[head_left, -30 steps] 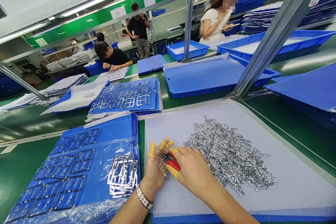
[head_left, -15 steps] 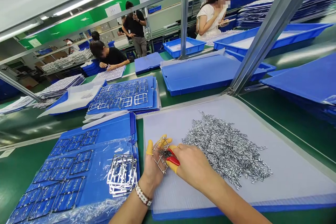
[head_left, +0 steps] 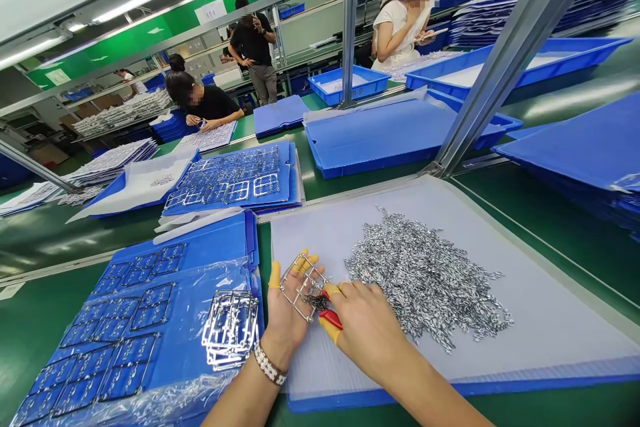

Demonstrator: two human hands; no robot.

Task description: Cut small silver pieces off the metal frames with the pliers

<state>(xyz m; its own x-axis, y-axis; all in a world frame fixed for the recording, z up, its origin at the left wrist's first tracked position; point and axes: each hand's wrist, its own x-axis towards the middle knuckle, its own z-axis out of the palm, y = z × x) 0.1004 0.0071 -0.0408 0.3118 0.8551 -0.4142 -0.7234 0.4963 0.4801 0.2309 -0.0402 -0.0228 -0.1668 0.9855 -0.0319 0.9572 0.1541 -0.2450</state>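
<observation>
My left hand (head_left: 286,310) is turned palm up, with yellow finger covers on several fingertips. Across its palm and fingers rests a silver metal frame (head_left: 299,288) with thin crossbars. Red-handled pliers (head_left: 331,317) are in the closed fingers of my right hand (head_left: 367,330), which also wears yellow finger covers. The dark head of the pliers is at the frame's right side, over the left palm; small metal pieces there are too fine to make out. Beyond the right hand, a heap of small shiny metal pieces (head_left: 425,273) lies on a white sheet (head_left: 310,233).
To the left, a stack of silver frames (head_left: 231,327) and several dark frames (head_left: 133,360) lie on blue sheets (head_left: 187,320). Behind are more frames (head_left: 227,173) and a blue tray (head_left: 375,130). A slanted metal post (head_left: 505,47) rises at right. Co-workers (head_left: 210,103) are across the bench.
The frame has turned slightly in my left palm, and the left fingers have opened a little. The pliers' red handles are spread wider now. The view has shifted slightly.
</observation>
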